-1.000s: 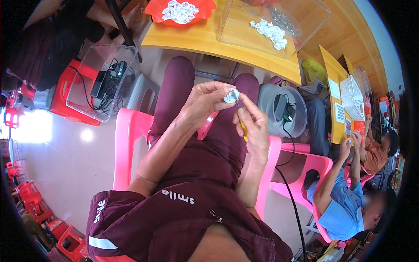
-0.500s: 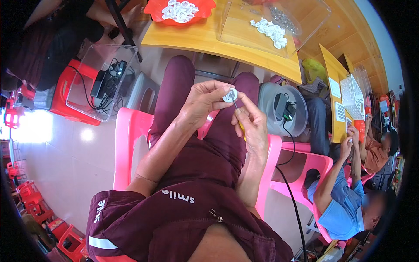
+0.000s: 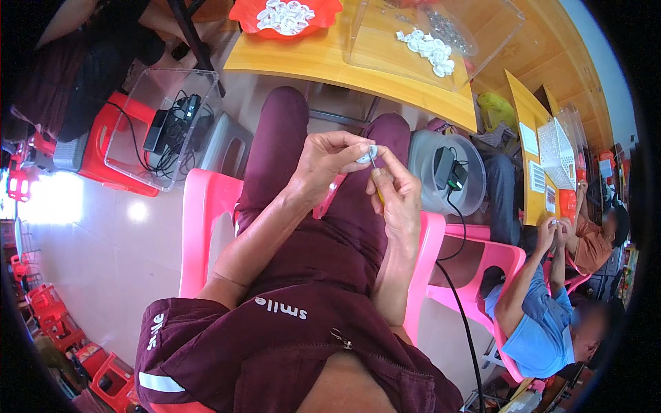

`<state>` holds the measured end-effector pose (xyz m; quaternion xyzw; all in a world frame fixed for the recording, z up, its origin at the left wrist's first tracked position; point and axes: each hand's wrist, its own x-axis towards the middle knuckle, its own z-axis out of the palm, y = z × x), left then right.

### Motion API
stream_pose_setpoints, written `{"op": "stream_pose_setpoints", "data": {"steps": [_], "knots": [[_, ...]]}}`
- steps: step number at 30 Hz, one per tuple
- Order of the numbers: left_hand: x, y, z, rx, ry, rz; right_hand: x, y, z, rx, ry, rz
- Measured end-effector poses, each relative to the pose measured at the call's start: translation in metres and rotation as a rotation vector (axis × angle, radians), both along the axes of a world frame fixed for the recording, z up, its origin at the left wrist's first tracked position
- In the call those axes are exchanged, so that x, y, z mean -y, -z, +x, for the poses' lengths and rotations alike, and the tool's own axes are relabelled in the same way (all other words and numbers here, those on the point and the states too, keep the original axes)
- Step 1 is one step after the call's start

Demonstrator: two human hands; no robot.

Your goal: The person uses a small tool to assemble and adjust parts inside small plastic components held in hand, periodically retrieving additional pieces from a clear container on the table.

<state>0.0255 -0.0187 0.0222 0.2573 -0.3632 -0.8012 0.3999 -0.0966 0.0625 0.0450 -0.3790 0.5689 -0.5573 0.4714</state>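
Above my lap, my left hand pinches a small round white plastic part between thumb and fingers, and those fingers hide some of it. My right hand is closed around a screwdriver with a yellow handle, most of which the palm covers. Its thin metal shaft points up to the white part, and the tip appears to meet it. The right forefinger reaches out beside the part. Small print or detail on the part is too fine to make out.
Ahead stands a yellow wooden table with a red dish of white parts and a pile of white parts. A round clear tub and a clear bin hold black adapters and cables. A co-worker in blue sits at right.
The white part has turned in my left fingers, from showing its round face to a narrower, more edge-on view. The screwdriver stays against it. The co-worker's hands have dropped slightly.
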Motion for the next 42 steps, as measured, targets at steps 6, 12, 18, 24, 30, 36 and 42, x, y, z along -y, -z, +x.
{"op": "stream_pose_setpoints", "data": {"steps": [6, 12, 18, 24, 30, 36, 42], "knots": [[0.002, 0.003, -0.003, 0.025, -0.015, 0.028, 0.0, 0.001, 0.0, -0.115, 0.033, 0.018], [0.008, 0.008, 0.0, -0.042, 0.039, 0.152, -0.004, -0.011, -0.003, -0.222, 0.01, 0.093], [0.009, 0.012, 0.0, -0.091, 0.078, 0.217, -0.003, -0.01, -0.005, -0.22, -0.036, 0.125], [0.007, 0.011, -0.001, -0.053, 0.061, 0.193, -0.003, -0.008, -0.004, -0.223, -0.035, 0.154], [0.005, 0.007, 0.001, 0.015, 0.04, 0.126, -0.003, -0.006, -0.004, -0.178, -0.032, 0.132], [0.005, 0.007, 0.002, 0.022, 0.04, 0.114, -0.004, -0.002, -0.007, -0.132, -0.066, 0.08], [0.004, 0.004, 0.001, 0.044, 0.032, 0.087, -0.003, -0.002, -0.005, -0.122, -0.031, 0.084]]}}
